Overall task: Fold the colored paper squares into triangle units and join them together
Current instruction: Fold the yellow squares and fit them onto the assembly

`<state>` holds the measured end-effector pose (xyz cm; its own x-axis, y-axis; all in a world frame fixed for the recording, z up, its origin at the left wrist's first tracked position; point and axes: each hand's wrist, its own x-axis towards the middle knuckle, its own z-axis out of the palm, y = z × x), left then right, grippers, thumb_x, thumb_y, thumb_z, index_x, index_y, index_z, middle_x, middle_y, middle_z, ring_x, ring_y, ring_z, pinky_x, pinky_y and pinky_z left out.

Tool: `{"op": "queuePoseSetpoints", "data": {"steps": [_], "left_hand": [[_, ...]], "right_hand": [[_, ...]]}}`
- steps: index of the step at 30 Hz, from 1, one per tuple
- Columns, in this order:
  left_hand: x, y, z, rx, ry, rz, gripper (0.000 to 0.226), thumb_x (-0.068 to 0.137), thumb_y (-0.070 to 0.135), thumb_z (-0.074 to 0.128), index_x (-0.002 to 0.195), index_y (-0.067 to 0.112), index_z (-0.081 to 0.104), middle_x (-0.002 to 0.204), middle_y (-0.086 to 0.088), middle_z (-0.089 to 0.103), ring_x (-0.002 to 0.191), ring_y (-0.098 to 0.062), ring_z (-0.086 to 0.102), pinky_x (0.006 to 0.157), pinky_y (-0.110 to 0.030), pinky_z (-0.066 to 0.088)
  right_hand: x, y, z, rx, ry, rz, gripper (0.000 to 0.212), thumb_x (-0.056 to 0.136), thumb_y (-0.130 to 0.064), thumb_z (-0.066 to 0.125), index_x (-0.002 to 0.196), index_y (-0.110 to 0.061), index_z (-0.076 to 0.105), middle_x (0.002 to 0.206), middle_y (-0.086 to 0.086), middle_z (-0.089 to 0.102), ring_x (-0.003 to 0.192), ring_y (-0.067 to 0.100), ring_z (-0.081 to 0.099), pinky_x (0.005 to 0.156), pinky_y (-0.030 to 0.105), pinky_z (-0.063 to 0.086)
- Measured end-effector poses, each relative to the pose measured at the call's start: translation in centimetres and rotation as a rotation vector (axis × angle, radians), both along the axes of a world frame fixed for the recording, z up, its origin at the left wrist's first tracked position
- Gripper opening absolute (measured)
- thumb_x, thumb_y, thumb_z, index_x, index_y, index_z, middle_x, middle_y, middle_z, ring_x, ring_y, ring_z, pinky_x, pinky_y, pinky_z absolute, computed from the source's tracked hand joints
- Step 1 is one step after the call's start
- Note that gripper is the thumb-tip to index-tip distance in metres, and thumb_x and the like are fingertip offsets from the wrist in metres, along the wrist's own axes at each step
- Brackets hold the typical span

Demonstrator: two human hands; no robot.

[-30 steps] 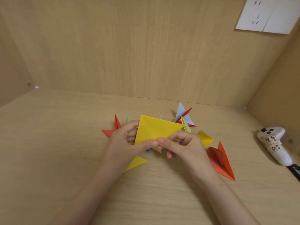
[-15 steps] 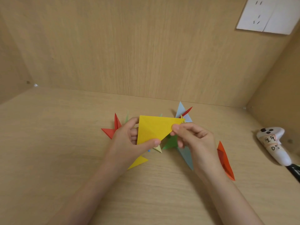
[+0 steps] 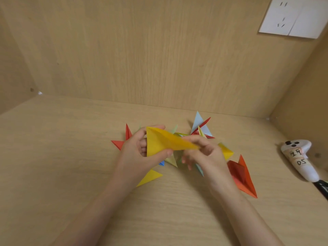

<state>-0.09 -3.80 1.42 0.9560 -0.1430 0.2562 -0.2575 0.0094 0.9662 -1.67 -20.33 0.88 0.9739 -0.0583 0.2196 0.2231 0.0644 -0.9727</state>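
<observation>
Above the wooden desk [image 3: 53, 157] I hold a yellow paper [image 3: 159, 142] folded into a long triangle. My left hand [image 3: 140, 157] grips its wide left end between thumb and fingers. My right hand [image 3: 204, 153] pinches the narrow right tip, which is blurred. Beneath my hands lie several folded triangle units: red [image 3: 122, 142], yellow [image 3: 150, 176], pale green [image 3: 171, 159], light blue with red [image 3: 201, 126], yellow [image 3: 226, 150] and orange [image 3: 243, 174]. Parts of these units are hidden by my hands.
A white handheld controller [image 3: 300, 158] with a label lies at the right, near the side wall. Wooden walls close in the desk at the back and on both sides. A white wall socket [image 3: 291, 16] is mounted top right.
The yellow paper has gone from a wide triangle to a narrower, longer shape. My right hand moved right and down, drawing the tip with it. The left hand stayed put.
</observation>
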Motion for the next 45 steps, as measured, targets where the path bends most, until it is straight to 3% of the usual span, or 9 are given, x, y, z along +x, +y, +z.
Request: {"op": "queuePoseSetpoints", "data": {"steps": [7,10,14,18,24,33,37,40,45], "left_hand": [[0.2,0.1,0.2,-0.098,0.032,-0.018,0.035,0.071,-0.006,0.074,0.094,0.018,0.061,0.073,0.011,0.074,0.067,0.001,0.067,0.060,-0.011,0.049],[0.2,-0.1,0.0,-0.064,0.005,-0.038,0.036,0.070,-0.005,0.075,0.093,0.019,0.061,0.075,0.009,0.074,0.068,0.000,0.067,0.062,-0.012,0.050],[0.2,-0.3,-0.5,-0.019,-0.003,-0.058,0.040,0.068,0.000,0.078,0.096,0.023,0.062,0.081,0.003,0.075,0.071,-0.006,0.068,0.063,-0.017,0.053],[0.2,-0.4,-0.4,-0.019,-0.002,-0.058,0.040,0.069,-0.002,0.077,0.098,0.022,0.062,0.081,0.006,0.075,0.074,-0.006,0.069,0.066,-0.016,0.052],[0.3,-0.2,-0.3,-0.057,-0.045,-0.007,0.045,0.068,-0.001,0.077,0.101,0.026,0.064,0.072,-0.007,0.070,0.065,-0.009,0.063,0.067,-0.017,0.051],[0.3,0.3,0.1,-0.090,-0.039,0.104,0.043,0.069,0.001,0.077,0.104,0.021,0.064,0.069,-0.001,0.072,0.068,-0.011,0.068,0.071,-0.018,0.052],[-0.6,-0.1,0.6,-0.093,-0.014,-0.033,0.070,0.061,0.014,0.077,0.120,0.038,0.048,0.071,-0.006,0.073,0.067,-0.018,0.070,0.069,-0.026,0.057],[-0.9,-0.2,0.7,-0.143,-0.010,-0.104,0.076,0.062,0.012,0.074,0.125,0.043,0.042,0.076,-0.011,0.074,0.075,-0.027,0.073,0.069,-0.028,0.058],[-0.7,0.1,0.6,-0.157,-0.017,-0.073,0.028,0.064,0.010,0.070,0.092,0.012,0.070,0.078,-0.008,0.075,0.078,-0.022,0.073,0.064,-0.022,0.057]], "right_hand": [[0.0,-0.6,-0.1,-0.008,-0.027,0.080,0.028,0.073,-0.005,0.047,0.089,-0.009,0.070,0.084,0.005,0.071,0.062,0.018,0.055,0.054,0.025,0.046],[-0.3,0.2,-0.2,-0.110,-0.051,0.105,0.009,0.075,-0.012,0.062,0.081,-0.007,0.068,0.065,0.006,0.062,0.056,0.015,0.050,0.054,0.022,0.042],[-0.3,0.3,-0.1,-0.114,-0.068,-0.029,0.028,0.067,-0.024,0.083,0.064,-0.003,0.065,0.056,0.014,0.052,0.052,0.015,0.043,0.051,0.024,0.034],[-0.4,0.4,0.3,-0.096,-0.081,-0.114,0.022,0.066,-0.025,0.073,0.057,-0.009,0.063,0.049,0.002,0.053,0.049,0.010,0.044,0.050,0.017,0.035],[-0.6,-0.3,0.8,0.052,-0.116,-0.178,0.020,0.073,-0.022,0.068,0.065,-0.005,0.062,0.054,0.007,0.063,0.051,0.014,0.049,0.053,0.022,0.043],[-0.4,-1.4,1.2,0.210,-0.156,-0.337,0.017,0.078,-0.024,0.066,0.073,-0.008,0.063,0.060,0.006,0.064,0.054,0.015,0.054,0.053,0.022,0.044],[-0.4,-0.9,0.1,-0.187,-0.369,-0.435,0.008,0.076,-0.017,0.075,0.070,-0.020,0.069,0.068,-0.004,0.063,0.064,0.010,0.055,0.060,0.022,0.042],[-0.3,-1.0,-0.9,-0.568,-0.592,-0.383,0.014,0.083,-0.005,0.066,0.087,-0.017,0.072,0.080,-0.005,0.065,0.075,0.009,0.057,0.067,0.022,0.043],[-0.3,-1.4,-1.1,-0.680,-0.651,-0.321,0.018,0.083,-0.009,0.062,0.097,-0.014,0.073,0.091,-0.005,0.072,0.085,0.006,0.066,0.075,0.020,0.050]]}}
